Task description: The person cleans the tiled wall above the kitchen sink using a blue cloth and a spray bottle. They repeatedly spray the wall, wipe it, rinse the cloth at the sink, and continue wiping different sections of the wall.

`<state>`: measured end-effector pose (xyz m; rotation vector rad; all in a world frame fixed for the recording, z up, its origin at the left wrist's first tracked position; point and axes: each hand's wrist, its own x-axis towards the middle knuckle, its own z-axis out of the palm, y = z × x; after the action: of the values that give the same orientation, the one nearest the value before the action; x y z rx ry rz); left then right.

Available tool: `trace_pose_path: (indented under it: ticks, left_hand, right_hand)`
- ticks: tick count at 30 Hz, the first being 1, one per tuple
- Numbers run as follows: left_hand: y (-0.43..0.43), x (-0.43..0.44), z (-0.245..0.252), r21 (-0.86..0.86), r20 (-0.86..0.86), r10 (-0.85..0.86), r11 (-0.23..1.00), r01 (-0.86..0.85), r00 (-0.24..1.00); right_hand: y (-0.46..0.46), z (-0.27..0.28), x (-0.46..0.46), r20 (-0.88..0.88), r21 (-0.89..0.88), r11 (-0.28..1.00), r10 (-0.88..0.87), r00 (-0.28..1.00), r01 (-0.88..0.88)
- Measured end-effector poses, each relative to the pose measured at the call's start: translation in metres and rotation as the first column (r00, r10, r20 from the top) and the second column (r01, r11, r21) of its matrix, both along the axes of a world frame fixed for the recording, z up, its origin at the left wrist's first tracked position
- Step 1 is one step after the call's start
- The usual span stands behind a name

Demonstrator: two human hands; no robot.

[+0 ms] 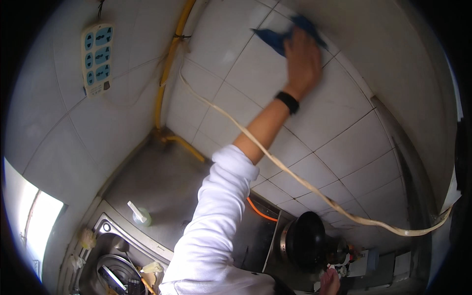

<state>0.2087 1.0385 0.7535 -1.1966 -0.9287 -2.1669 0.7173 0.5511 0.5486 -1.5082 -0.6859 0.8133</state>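
Note:
My left hand point(303, 61), with a black band on its wrist, presses a dark blue cloth point(271, 38) against the white tiled wall point(254, 73). Parts of the cloth stick out on both sides of the fingers, and hand and cloth are slightly blurred. A pale twisted cable point(271, 156) hangs across the view, passing in front of my forearm. Low on the right, my right hand point(330, 282) is partly cut off by the lower edge. It is close to a small white and red item point(330, 267); whether it grips that is unclear.
A black wok point(306, 239) stands tilted at the lower right. The steel sink point(86, 274) at lower left holds a pan point(110, 261) and utensils. A pump bottle point(142, 217) stands on the counter point(166, 191). A power strip point(98, 59) and yellow pipe point(167, 66) run along the walls.

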Motion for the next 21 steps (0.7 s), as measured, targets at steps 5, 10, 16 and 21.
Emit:
trace_pose_path:
  ticks: [5,10,16,21]
  left_hand:
    - [-0.042,0.113,-0.116,-0.136,-0.497,-0.289,0.957,0.255,0.818]
    - [0.000,0.023,-0.086,0.210,-0.293,0.061,0.978,0.002,0.954]
    - [0.026,-0.113,-0.020,-0.346,0.193,0.459,0.859,-0.377,0.867]
    - [0.004,0.018,-0.091,-0.175,-0.079,0.280,0.941,-0.290,0.957]
  right_hand:
    - [0.018,-0.025,0.009,0.132,-0.019,0.998,0.059,0.989,-0.057]
    - [0.009,-0.025,0.002,0.113,-0.066,0.998,0.011,0.994,-0.003]
    - [-0.011,-0.015,0.022,0.111,0.029,0.998,-0.058,0.992,0.055]
    - [0.000,-0.028,0.018,0.404,-0.094,0.993,0.106,0.908,-0.074]
